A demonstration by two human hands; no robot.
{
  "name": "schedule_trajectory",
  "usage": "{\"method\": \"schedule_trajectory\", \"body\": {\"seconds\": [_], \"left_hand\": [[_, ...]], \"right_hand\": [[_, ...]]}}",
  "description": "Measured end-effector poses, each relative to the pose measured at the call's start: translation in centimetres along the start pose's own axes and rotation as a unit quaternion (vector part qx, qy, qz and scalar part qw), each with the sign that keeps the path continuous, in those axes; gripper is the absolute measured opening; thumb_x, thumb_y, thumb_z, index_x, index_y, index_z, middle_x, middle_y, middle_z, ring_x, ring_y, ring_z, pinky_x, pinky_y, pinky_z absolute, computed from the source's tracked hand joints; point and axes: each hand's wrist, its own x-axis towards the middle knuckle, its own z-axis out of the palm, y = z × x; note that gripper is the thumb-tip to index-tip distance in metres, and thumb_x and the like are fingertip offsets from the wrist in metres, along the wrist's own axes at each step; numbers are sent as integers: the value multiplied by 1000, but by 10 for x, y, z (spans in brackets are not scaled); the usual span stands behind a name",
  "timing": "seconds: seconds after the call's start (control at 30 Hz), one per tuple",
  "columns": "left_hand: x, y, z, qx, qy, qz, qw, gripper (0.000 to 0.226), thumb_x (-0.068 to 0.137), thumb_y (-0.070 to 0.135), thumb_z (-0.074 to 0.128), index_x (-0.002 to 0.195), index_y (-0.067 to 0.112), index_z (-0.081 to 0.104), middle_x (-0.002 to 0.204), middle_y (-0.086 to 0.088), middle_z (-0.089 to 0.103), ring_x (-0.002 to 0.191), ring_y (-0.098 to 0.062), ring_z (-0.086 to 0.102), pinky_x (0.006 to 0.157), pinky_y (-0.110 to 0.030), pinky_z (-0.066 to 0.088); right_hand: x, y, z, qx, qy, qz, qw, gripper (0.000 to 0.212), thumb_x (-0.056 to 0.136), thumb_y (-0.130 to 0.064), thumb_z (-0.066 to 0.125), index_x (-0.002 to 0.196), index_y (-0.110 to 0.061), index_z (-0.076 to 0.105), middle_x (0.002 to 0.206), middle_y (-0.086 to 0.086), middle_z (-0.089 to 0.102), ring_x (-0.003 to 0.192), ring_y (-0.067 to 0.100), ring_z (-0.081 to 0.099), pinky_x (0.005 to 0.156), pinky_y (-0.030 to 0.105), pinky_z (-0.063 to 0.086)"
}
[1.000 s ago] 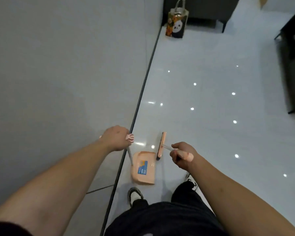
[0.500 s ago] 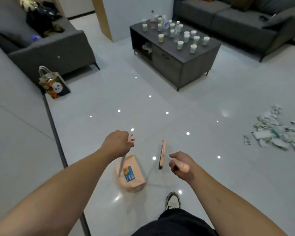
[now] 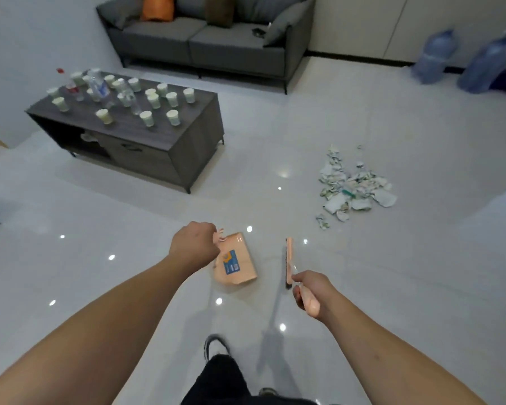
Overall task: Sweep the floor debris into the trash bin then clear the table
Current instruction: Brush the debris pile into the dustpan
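Note:
My left hand (image 3: 195, 247) is closed around the top of a long handle, and the peach dustpan (image 3: 236, 263) with a blue label hangs below it just over the floor. My right hand (image 3: 311, 292) grips the peach handle of a broom whose head (image 3: 288, 260) points away from me. A pile of torn paper debris (image 3: 352, 187) lies on the white floor ahead and to the right, well beyond both tools. The dark coffee table (image 3: 187, 133) at the left carries several paper cups (image 3: 147, 118) and clear bottles (image 3: 100, 86). No trash bin is in view.
A grey sofa (image 3: 216, 39) stands behind the table against the far wall. Two large blue water jugs (image 3: 434, 58) sit at the back right. My shoe (image 3: 215, 346) and dark trouser leg show at the bottom. Glossy floor tiles reflect ceiling lights.
My view has swung right, away from the wall and the panda bag, bringing the table, sofa and debris pile into sight. Both hands keep their hold on the dustpan and broom.

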Motion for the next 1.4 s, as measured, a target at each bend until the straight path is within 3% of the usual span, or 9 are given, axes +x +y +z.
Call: {"method": "schedule_trajectory", "body": {"seconds": [0.13, 0.47, 0.77, 1.03, 1.23, 1.4], "left_hand": [[101, 38, -1, 8, 51, 80, 995, 9, 77, 25, 50, 71, 21, 54, 62, 3, 52, 58, -22, 53, 48, -26, 36], [318, 128, -39, -15, 17, 199, 980, 11, 81, 26, 49, 71, 22, 51, 66, -1, 54, 63, -30, 54, 54, -31, 38], [490, 219, -23, 32, -34, 252, 967, 9, 78, 23, 51, 70, 21, 52, 64, 0, 54, 61, -27, 53, 53, -29, 38], [599, 297, 9, 77, -54, 273, 957, 15, 86, 31, 49, 73, 24, 55, 61, 4, 41, 60, -27, 46, 56, -30, 34], [637, 310, 8, 80, -70, 278, 955, 16, 87, 29, 46, 79, 23, 59, 62, 4, 43, 58, -23, 45, 54, -29, 32], [651, 300, 4, 76, -92, 305, 945, 5, 79, 23, 51, 74, 22, 51, 63, 2, 47, 60, -26, 50, 51, -28, 28]], "right_hand": [[38, -46, -16, 63, 63, 3, 996, 19, 93, -2, 54, 112, 2, 53, 80, 13, 50, 46, 14, 45, 36, 18, 40], [106, -176, -13, 229, 191, 0, 955, 41, 93, 3, 49, 133, 4, 45, 102, 18, 49, 63, 20, 48, 34, 20, 42], [209, -291, -47, 312, 224, 27, 923, 19, 94, 5, 45, 112, 1, 51, 80, 14, 48, 55, 19, 45, 31, 17, 40], [267, -371, -62, 214, 208, 107, 948, 10, 91, 5, 45, 86, 1, 52, 62, 13, 47, 44, 21, 44, 39, 22, 37], [277, -394, -16, 125, 160, 146, 968, 10, 88, 5, 48, 88, 6, 58, 49, 11, 51, 29, 19, 45, 34, 20, 38], [278, -410, 11, 48, 98, 169, 980, 12, 87, -2, 57, 98, 3, 60, 54, 11, 54, 31, 16, 46, 34, 17, 37]]}}
